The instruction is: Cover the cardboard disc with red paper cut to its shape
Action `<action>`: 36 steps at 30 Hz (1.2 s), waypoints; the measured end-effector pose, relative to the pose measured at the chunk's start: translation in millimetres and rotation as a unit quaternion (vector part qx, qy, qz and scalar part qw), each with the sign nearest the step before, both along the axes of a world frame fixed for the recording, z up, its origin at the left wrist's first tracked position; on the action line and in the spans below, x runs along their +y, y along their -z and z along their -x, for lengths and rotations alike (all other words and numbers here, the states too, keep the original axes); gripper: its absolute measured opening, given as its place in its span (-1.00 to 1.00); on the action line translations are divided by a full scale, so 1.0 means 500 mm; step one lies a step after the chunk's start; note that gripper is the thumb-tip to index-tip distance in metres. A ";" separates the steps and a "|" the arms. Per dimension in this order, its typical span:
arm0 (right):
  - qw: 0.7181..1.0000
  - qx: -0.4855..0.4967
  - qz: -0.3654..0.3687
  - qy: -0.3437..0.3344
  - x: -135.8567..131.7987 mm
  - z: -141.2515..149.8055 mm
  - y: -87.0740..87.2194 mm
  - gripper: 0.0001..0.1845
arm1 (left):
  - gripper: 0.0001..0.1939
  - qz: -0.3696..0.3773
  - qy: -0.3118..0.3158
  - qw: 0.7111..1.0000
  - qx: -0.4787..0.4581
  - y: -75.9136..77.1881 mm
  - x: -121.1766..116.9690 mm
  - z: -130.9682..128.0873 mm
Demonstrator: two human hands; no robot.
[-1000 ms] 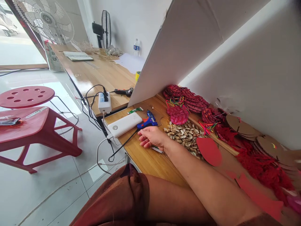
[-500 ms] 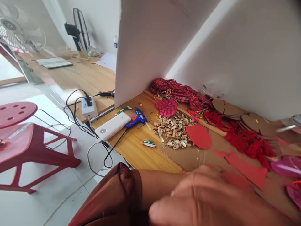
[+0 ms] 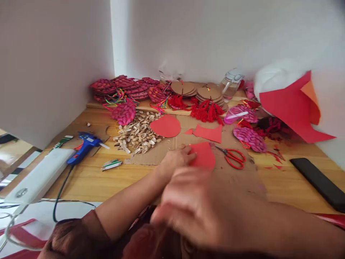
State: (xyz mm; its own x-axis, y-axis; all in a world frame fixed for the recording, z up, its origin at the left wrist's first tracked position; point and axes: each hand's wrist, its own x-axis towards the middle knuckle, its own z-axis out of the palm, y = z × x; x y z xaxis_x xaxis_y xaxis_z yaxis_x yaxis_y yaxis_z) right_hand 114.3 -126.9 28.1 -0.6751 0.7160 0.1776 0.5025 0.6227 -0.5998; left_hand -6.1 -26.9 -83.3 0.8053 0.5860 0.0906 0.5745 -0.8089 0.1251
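My left hand (image 3: 178, 157) lies on the cardboard sheet (image 3: 159, 146), its fingers spread and resting on the left part of a red paper piece (image 3: 203, 154) with a rounded right edge. Close to the camera, my right hand (image 3: 188, 205) is raised in front of my body. It is smeared by motion and looks curled, but whether it holds anything is unclear. Red-handled scissors (image 3: 235, 158) lie just right of the red paper. Beyond it are a red paper disc (image 3: 165, 126) and a cut red scrap (image 3: 208, 133).
Peanut shells (image 3: 138, 133) lie heaped at left, near a blue glue gun (image 3: 84, 146) and a white power bank (image 3: 40, 176). Along the back are pink braided pieces (image 3: 129, 86), cardboard discs (image 3: 183, 88) and red tassels (image 3: 207, 112). A black phone-like slab (image 3: 318, 183) lies right.
The view has swung right, bringing the scissors, bottle and black slab into sight. My left hand now shows on the red paper. A blurred hand is close to the camera in both frames.
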 end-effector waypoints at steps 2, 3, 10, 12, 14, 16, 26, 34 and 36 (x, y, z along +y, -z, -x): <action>0.990 0.028 0.037 0.133 0.044 -0.081 0.031 -0.52 | -0.80 0.017 -0.007 1.000 -0.008 0.001 -0.004 0.000; 0.976 0.055 0.069 0.197 0.059 -0.125 0.054 -0.44 | -0.78 0.012 -0.012 1.000 -0.009 0.001 -0.006 0.001; 0.948 0.065 0.011 0.312 0.077 -0.263 0.149 -0.73 | -0.59 -0.004 -0.012 1.000 0.024 -0.009 0.007 0.000; 0.969 0.028 -0.016 0.246 0.091 -0.243 0.148 -0.81 | -0.56 0.008 -0.008 0.999 0.033 -0.016 0.015 -0.001; 0.984 -0.013 -0.047 0.170 0.111 -0.220 0.153 -0.86 | -0.58 0.014 -0.001 0.999 0.039 -0.020 0.023 0.001; 0.991 -0.046 -0.060 0.111 0.132 -0.205 0.169 -0.89 | -0.62 0.022 0.012 0.999 0.037 -0.022 0.031 0.006; 0.989 -0.098 -0.077 0.084 0.156 -0.212 0.228 -0.57 | -0.46 0.207 0.079 0.970 -0.102 -0.027 0.092 0.049; 0.990 -0.092 -0.060 0.090 0.162 -0.213 0.234 -0.56 | -0.45 0.325 0.113 0.932 -0.114 -0.043 0.120 0.079; 0.990 -0.090 -0.057 0.093 0.163 -0.213 0.234 -0.57 | -0.51 0.304 0.106 0.939 -0.120 -0.039 0.118 0.085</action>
State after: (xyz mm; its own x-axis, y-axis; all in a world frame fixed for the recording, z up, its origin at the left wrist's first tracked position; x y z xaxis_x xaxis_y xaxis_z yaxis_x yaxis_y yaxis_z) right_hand 220.5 -45.3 -88.9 -0.5617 0.8130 0.1536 0.7067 0.5680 -0.4219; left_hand -48.8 32.0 -64.0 0.9087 0.4172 -0.0155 0.3055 -0.6391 0.7059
